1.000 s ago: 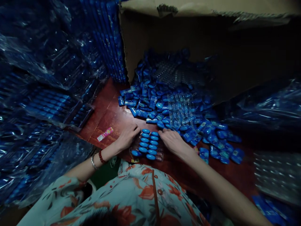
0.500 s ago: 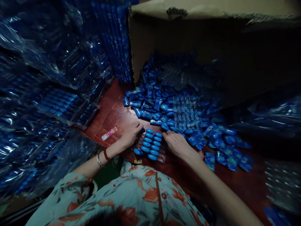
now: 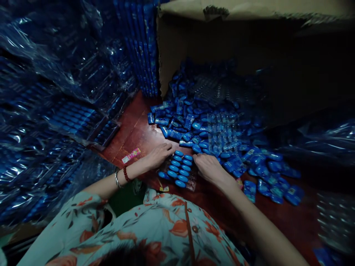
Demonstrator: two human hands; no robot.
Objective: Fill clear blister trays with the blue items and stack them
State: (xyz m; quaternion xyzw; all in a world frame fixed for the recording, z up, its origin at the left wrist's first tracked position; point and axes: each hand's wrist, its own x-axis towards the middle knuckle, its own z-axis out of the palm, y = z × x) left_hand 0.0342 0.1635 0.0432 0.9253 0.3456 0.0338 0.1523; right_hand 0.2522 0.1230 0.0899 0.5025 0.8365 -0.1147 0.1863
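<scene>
A clear plastic blister tray (image 3: 191, 184) lies on the reddish table close to my body. It carries two columns of shiny blue oval pieces (image 3: 183, 172). My left hand (image 3: 159, 155) is at the tray's upper left corner, fingers bent together beside the top piece; whatever they hold is hidden. At the upper right side of the tray, my right hand (image 3: 208, 166) has its fingers curled in and closed, its fingertips out of sight. One more blue piece (image 3: 163, 175) sits left of the columns, below my left hand.
A heap of loose blue packets (image 3: 183, 122) spills from an open cardboard box (image 3: 222, 11), with an empty clear tray (image 3: 223, 133) on top. Plastic-wrapped stacks of filled trays (image 3: 74, 118) rise at left. Another clear tray (image 3: 335, 218) lies at right. A pink label (image 3: 131, 155) is on the table.
My left hand's fingers have straightened slightly along the tray's upper left. My right hand stays by the tray's right side. The whole view has shifted a little.
</scene>
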